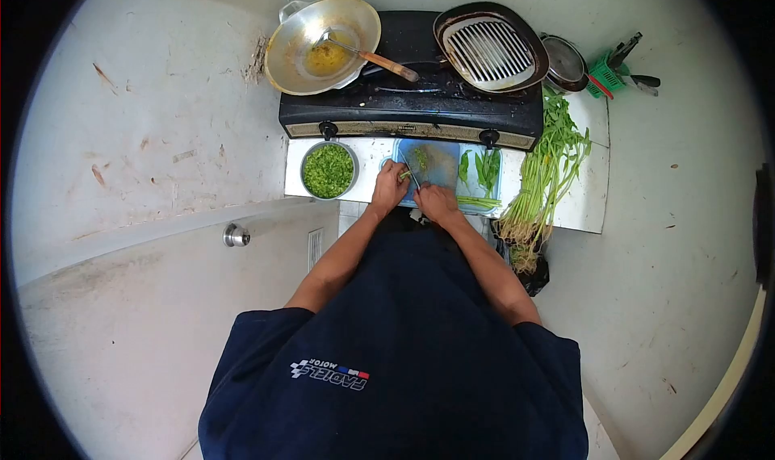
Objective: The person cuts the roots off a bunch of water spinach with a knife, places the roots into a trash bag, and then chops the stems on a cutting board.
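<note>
My right hand (437, 203) is closed round the handle of a knife (411, 172), whose blade points away from me and to the left over a blue cutting board (442, 172). Beside the blade, my left hand (389, 189) pinches green stalks (404, 174), mostly hidden by the fingers. Small chopped green bits lie on the board near the blade. Loose green leaves (487, 169) and a few cut stems (478, 202) rest toward the right side. Left of my hands stands a round bowl (329, 170) full of finely chopped greens.
Behind the board is a black gas stove (408, 113) bearing a wok (278, 60) with a wooden-handled utensil (387, 64), and a grill pan (490, 50). A bunch of leafy greens with roots (542, 177) lies at right, near a pot (565, 62) and a green basket (604, 74).
</note>
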